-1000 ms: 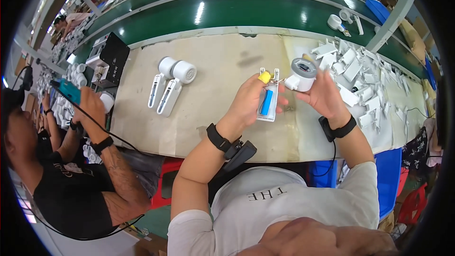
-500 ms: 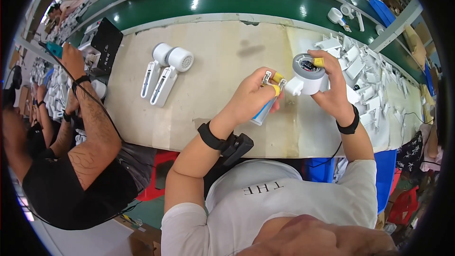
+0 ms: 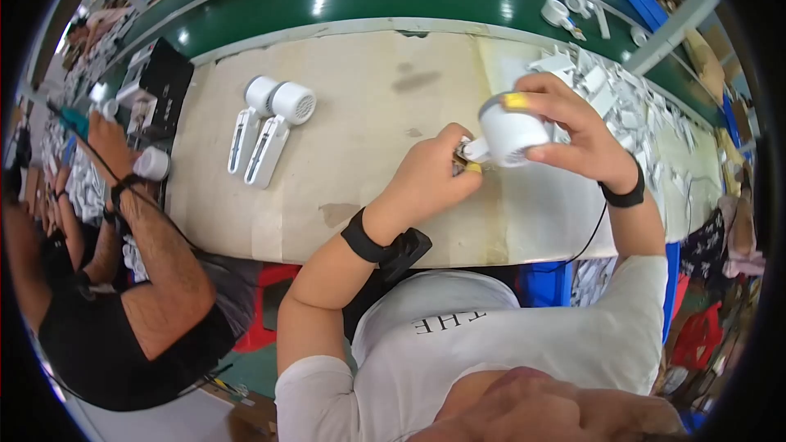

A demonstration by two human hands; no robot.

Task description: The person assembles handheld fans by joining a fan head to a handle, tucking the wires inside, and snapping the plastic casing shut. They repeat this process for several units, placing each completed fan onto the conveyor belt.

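Note:
My right hand [image 3: 573, 127] grips a round white fan head [image 3: 509, 133] above the beige worktable [image 3: 368, 115], fingers wrapped over its top. My left hand [image 3: 430, 180] is closed around a small tool with a yellow end [image 3: 468, 165], pressed against the stub at the head's left side. Most of the tool is hidden inside my fist. Both wrists wear black bands.
Two finished white handheld fans [image 3: 266, 131] lie side by side at the table's left. A heap of white parts [image 3: 606, 86] sits at the right. A green conveyor belt [image 3: 368, 0] runs behind. A co-worker's arm [image 3: 139, 221] reaches in at the left, near a black box [image 3: 164, 86].
My two hands have come together: the left brought the tool down against the fan head, and the blue handle is now hidden in my fist. The co-worker's arm lowered.

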